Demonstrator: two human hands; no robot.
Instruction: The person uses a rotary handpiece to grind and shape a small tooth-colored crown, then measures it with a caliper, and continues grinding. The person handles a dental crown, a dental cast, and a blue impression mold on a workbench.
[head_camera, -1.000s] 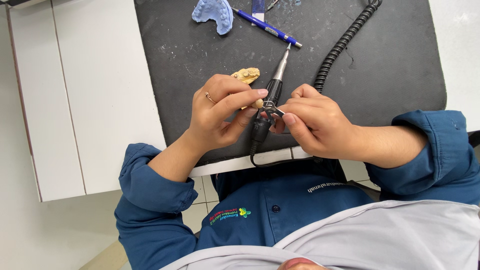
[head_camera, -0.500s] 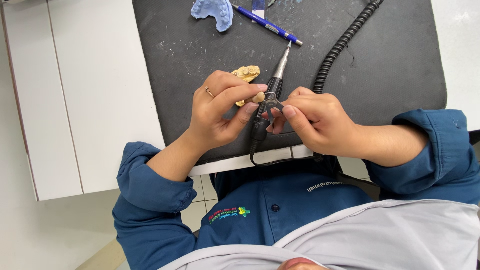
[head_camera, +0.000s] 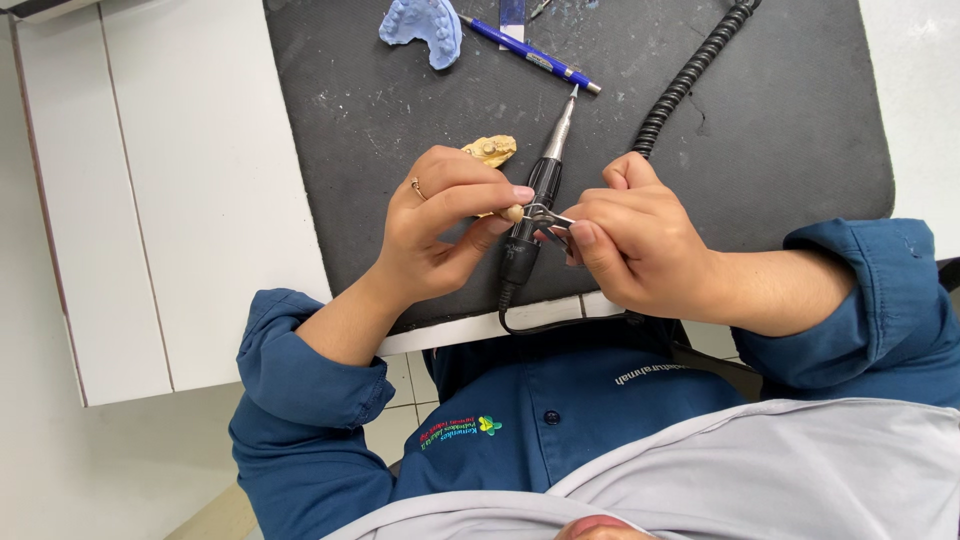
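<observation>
My left hand (head_camera: 440, 225), with a ring on it, pinches a small beige piece (head_camera: 513, 212) between thumb and forefinger. My right hand (head_camera: 640, 245) grips a thin metal tool (head_camera: 548, 215) whose tip meets that piece. Both hands hover over a black mat (head_camera: 780, 150). A slim black and silver handpiece (head_camera: 547, 170) lies on the mat between and under the hands, with its tip pointing away from me. A yellowish dental cast (head_camera: 490, 150) rests just beyond my left fingers.
A blue dental cast (head_camera: 425, 25) and a blue pen (head_camera: 525, 52) lie at the far edge of the mat. A black coiled cable (head_camera: 690, 75) runs from the top right toward my right hand. A white counter (head_camera: 200, 180) lies on the left.
Both hands stay in nearly the same place. Only the fingers have shifted slightly around the small piece and the metal tool.
</observation>
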